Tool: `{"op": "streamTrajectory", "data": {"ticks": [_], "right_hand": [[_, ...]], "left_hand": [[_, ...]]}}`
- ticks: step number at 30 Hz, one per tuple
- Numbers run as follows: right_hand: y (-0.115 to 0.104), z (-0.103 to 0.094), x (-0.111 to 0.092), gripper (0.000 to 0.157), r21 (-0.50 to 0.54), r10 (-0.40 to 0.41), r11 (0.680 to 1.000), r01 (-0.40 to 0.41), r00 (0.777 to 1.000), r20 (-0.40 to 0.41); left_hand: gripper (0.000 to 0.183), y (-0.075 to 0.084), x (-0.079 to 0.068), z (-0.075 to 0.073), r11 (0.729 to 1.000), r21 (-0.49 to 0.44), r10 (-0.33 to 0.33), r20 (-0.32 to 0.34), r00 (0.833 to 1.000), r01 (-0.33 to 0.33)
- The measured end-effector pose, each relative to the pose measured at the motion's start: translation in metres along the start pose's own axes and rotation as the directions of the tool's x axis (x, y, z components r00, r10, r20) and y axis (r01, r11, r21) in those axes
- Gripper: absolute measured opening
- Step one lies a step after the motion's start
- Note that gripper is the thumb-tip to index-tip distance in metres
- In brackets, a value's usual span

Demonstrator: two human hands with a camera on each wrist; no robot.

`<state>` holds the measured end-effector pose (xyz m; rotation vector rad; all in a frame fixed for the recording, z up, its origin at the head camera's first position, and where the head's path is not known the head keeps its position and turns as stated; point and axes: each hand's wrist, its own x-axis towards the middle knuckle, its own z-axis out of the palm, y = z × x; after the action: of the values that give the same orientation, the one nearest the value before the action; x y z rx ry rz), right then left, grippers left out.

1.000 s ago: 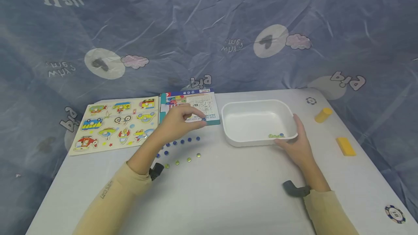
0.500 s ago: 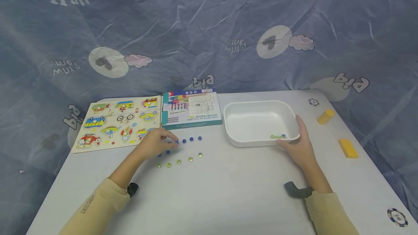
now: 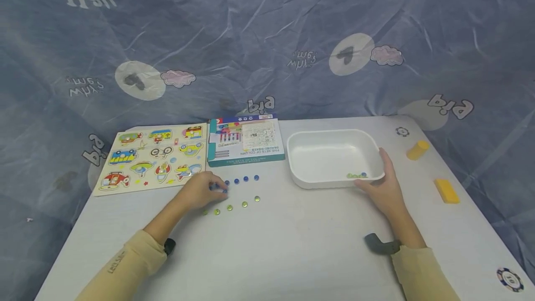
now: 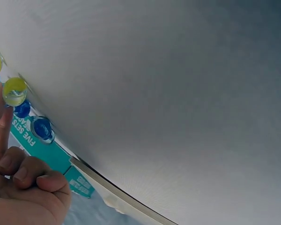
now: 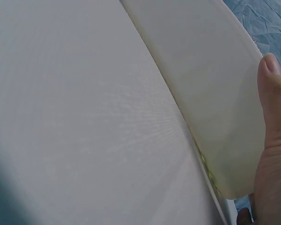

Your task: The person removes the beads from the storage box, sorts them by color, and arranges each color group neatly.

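Observation:
My left hand is low over the table's left half, thumb and index finger pinching a blue glass marble. Just behind it runs a row of blue marbles, its left end partly hidden by the fingers. In front lies a row of yellow-green marbles. The left wrist view shows a yellow-green marble overlapping the fingertip, with another blue marble close by. My right hand grips the front right corner of a white plastic tray, thumb along its rim. Several yellow-green marbles and a blue one lie inside it.
A wooden vehicle puzzle board lies at the back left, beside a flat teal and white box. To the right are a yellow cylinder and a yellow block. A printed curtain hangs behind the table.
My left hand has come from over the box, holding a blue marble, leftward and down to the table, then slightly nearer me. The right hand and tray have stayed put.

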<state>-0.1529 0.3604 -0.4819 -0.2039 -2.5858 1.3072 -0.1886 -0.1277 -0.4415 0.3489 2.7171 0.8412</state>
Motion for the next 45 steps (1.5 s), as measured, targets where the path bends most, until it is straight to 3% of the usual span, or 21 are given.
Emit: {"op": "streamTrajectory", "data": {"ticks": [10, 17, 19, 22, 27, 32, 37, 40, 45], "right_hand": [[0.003, 0.002, 0.0, 0.11, 0.006, -0.028, 1.0, 0.028, 1.0, -0.003], [0.003, 0.002, 0.0, 0.111, 0.001, -0.026, 1.0, 0.026, 1.0, -0.002], [0.003, 0.001, 0.0, 0.111, -0.002, -0.015, 1.0, 0.015, 1.0, -0.002], [0.004, 0.0, 0.0, 0.112, -0.015, -0.002, 1.0, 0.002, 1.0, -0.008], [0.005, 0.0, -0.002, 0.112, -0.027, 0.012, 1.0, -0.013, 1.0, -0.014], [0.006, 0.002, -0.002, 0.111, -0.027, 0.009, 1.0, -0.009, 1.0, -0.013], [0.006, 0.002, -0.001, 0.11, -0.023, 0.001, 1.0, -0.001, 1.0, -0.011], [0.004, 0.002, -0.001, 0.11, -0.024, 0.0, 1.0, 0.0, 1.0, -0.006], [0.002, 0.002, 0.0, 0.109, -0.029, -0.01, 1.0, 0.01, 1.0, -0.005]], "left_hand": [[0.016, 0.001, -0.002, 0.004, 0.999, 0.042, -0.027, -0.002, 1.0, 0.027], [0.021, 0.011, -0.004, -0.001, 1.0, 0.023, 0.01, -0.04, 0.999, -0.01], [0.023, 0.023, -0.003, -0.005, 0.999, 0.011, 0.035, -0.055, 0.998, -0.035], [0.023, 0.05, 0.002, -0.009, 0.992, 0.005, 0.124, -0.08, 0.989, -0.124], [0.024, 0.105, 0.018, -0.004, 0.957, 0.016, 0.29, -0.076, 0.954, -0.29], [0.027, 0.155, 0.041, 0.017, 0.919, -0.006, 0.395, -0.043, 0.918, -0.395], [0.029, 0.192, 0.069, 0.048, 0.887, -0.019, 0.462, 0.008, 0.887, -0.462], [0.03, 0.208, 0.085, 0.066, 0.893, -0.03, 0.45, 0.038, 0.892, -0.449], [0.032, 0.228, 0.108, 0.093, 0.931, -0.052, 0.365, 0.057, 0.929, -0.363]]}}
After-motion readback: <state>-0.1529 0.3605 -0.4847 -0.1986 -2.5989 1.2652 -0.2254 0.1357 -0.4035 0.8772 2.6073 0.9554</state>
